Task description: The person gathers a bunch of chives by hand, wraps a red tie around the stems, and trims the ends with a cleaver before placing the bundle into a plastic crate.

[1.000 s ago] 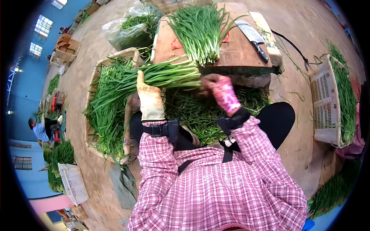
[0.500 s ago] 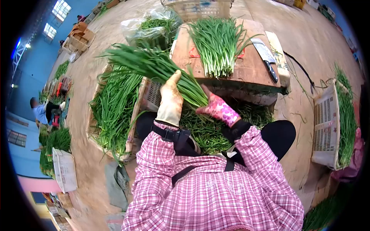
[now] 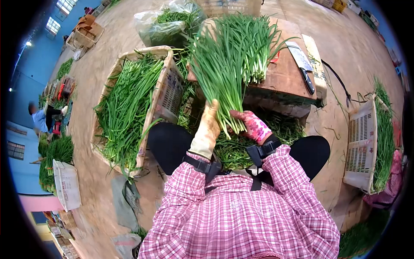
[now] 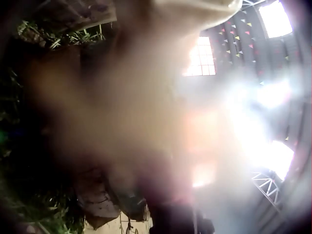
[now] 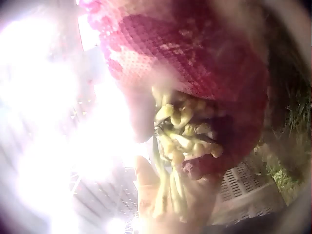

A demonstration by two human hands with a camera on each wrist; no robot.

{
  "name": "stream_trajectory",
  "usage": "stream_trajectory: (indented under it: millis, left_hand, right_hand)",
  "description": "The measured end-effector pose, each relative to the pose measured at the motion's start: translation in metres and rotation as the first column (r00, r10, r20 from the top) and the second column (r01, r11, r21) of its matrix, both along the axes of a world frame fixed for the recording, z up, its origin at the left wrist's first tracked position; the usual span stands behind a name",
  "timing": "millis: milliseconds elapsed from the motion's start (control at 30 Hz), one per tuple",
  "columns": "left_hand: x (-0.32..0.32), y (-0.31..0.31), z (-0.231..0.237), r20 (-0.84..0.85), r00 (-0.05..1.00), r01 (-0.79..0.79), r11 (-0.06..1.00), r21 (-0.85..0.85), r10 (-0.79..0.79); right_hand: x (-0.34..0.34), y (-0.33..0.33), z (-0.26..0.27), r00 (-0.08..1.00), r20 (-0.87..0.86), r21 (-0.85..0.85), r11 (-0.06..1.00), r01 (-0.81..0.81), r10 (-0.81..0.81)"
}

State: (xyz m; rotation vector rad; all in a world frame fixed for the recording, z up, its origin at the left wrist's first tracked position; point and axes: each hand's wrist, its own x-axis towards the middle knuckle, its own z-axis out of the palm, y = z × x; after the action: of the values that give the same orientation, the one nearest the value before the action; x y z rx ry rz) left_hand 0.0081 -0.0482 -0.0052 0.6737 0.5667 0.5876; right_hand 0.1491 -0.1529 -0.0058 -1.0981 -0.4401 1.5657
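Both gloved hands hold a bunch of long green stalks (image 3: 222, 82) by its pale lower part, leaves pointing away from the body. The left hand (image 3: 207, 131), in a stained cream glove, grips the bunch's left side. At its right side, the right hand (image 3: 253, 126), in a pink patterned glove, curls round the stalk ends. In the right wrist view the pale stalk ends (image 5: 183, 131) show within the pink glove (image 5: 195, 58). Another bunch (image 3: 256, 56) lies on the board (image 3: 280, 82), partly behind the held one. The left wrist view is mostly blurred.
A cleaver (image 3: 300, 58) lies on the board's right side. Left stands a crate (image 3: 166, 82) full of greens, with a plastic bag (image 3: 151, 30) of greens behind it. Another crate (image 3: 360, 144) stands at the right. Loose greens (image 3: 233, 153) lie between the knees.
The held bunch has swung from pointing left to pointing forward, over the board's left part. Both hands have moved with it, the left lower and to the right.
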Motion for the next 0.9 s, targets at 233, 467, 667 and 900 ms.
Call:
stream_trajectory:
  millis: [233, 467, 667, 900]
  left_hand:
    - [-0.003, -0.007, -0.028, 0.118, 0.947, 0.317, 0.925, -0.21, -0.298]
    - [0.012, -0.011, -0.006, 0.088, 0.989, 0.117, 0.992, 0.048, -0.121]
    - [0.013, -0.003, -0.08, 0.19, 0.977, 0.15, 0.951, -0.272, -0.1]
    - [0.009, -0.008, -0.045, 0.056, 0.971, 0.23, 0.972, 0.043, -0.233]
  right_hand:
    - [0.013, -0.01, 0.017, 0.97, 0.193, -0.095, 0.987, -0.128, 0.144]
    - [0.007, 0.0, 0.026, 0.702, 0.699, -0.073, 0.991, -0.113, 0.132]
    - [0.0, -0.017, 0.039, 0.876, 0.483, 0.006, 1.0, -0.002, -0.001]
    - [0.001, -0.001, 0.041, 0.643, 0.741, -0.08, 0.977, -0.199, 0.192]
